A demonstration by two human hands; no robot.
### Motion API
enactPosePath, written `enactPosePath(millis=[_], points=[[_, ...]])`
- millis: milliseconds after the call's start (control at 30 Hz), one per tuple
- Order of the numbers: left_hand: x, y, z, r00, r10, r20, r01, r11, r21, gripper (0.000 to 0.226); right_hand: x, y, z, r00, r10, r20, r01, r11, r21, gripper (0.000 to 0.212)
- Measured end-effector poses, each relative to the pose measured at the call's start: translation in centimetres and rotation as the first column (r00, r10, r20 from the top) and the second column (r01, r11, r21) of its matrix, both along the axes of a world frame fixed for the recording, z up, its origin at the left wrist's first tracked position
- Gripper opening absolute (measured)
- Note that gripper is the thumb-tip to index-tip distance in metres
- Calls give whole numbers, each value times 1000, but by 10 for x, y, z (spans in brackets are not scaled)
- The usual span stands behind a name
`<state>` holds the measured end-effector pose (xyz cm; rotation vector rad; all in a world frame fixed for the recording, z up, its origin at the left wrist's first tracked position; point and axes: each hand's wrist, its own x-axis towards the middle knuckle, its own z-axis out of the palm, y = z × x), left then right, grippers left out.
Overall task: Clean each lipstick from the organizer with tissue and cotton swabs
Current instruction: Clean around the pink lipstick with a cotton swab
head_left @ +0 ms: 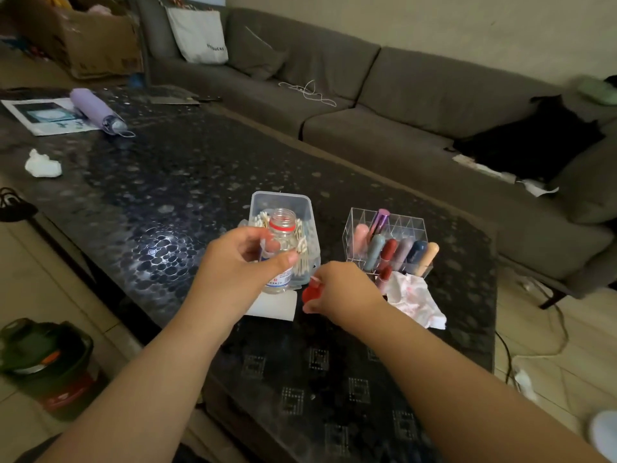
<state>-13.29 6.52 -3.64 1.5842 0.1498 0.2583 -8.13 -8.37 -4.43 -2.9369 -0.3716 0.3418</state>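
Clear plastic organizer [389, 240] stands right of centre on our bench [187, 182], lipsticks [387, 250] upright inside. Our left hand [243, 259] grips an open bottle [282, 252]; our right hand [340, 290] pinches its red cap [310, 293] beside stained tissue [417, 300].

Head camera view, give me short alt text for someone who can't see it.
A left hand holds an uncapped clear bottle while the right hand holds its red cap, above a dark table; a clear organizer of lipsticks stands to the right.
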Motion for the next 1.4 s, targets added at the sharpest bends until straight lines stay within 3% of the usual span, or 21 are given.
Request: enactPosePath(millis=[200, 333, 400, 500, 600, 667, 867, 1167, 1333, 1400], points=[[-3, -4, 0, 999, -31, -10, 31, 1000, -3, 26, -6, -4, -2, 998, 59, 13, -60, 996, 72, 35], [-4, -12, 1, 998, -70, 0, 70, 997, -10, 25, -14, -19, 39, 988, -48, 148, -4, 944, 330, 21], [-3, -19, 1, 994, -107, -8, 107, 994, 10, 27, -14, -33, 61, 987, -152, 43, 106, 841, 530, 21], [-1, -34, 1, 989, -145, -20, 146, 987, 72, 29, -18, -56, 82, 978, -176, -117, 197, 561, 804, 39], [2, -51, 0, 987, -163, -2, 162, 976, 144, 31, -30, -75, 93, 979, -127, -160, 196, 361, 912, 41], [3, -61, -1, 983, -183, 8, 177, 964, 198, 33, -38, -84, 95, 985, -93, -146, 167, 283, 944, 38], [11, -81, -4, 979, -203, 5, 193, 939, 286, 42, -40, -99, 77, 959, -249, 133, -5, 457, 889, 28], [18, -85, -4, 979, -185, 87, 123, 874, 470, 48, -32, -103, 51, 974, -144, 178, -41, 657, 753, 18], [18, -91, -2, 973, -165, 164, 37, 806, 591, 50, -32, -110, 47, 979, -151, 140, -13, 630, 776, 33], [19, -94, -3, 971, -165, 174, 24, 788, 615, 50, -32, -111, 43, 970, -201, 140, 10, 602, 798, 26]])
